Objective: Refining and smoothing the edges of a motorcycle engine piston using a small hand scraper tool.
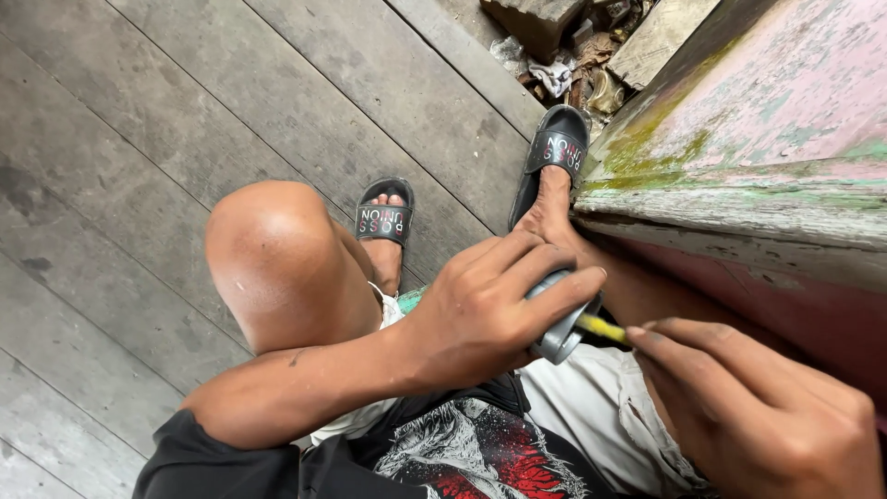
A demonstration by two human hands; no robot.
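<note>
Left hand: my left hand (485,310) wraps around the tape measure (561,323), fingers curled over its top, thumb side underneath, a firm clamp.
Right hand: my right hand (753,407) pinches the yellow blade (605,328) between fingertips, right where it leaves the case.
Tape measure: grey, round case, held above my lap, just beside the lower edge of the plank (739,199).
Blade: only a short yellow stretch shows between my two hands, which sit close together.
Plank: weathered wood with peeling pink paint and green moss, running along my right side.
Knee: my left knee (277,259) is bent up, left forearm resting against it.
Feet: both in black slides (385,214), planted on the grey floorboards (139,139).
Rubble: stones and scraps (564,46) lie past the boards, beyond my right foot.
</note>
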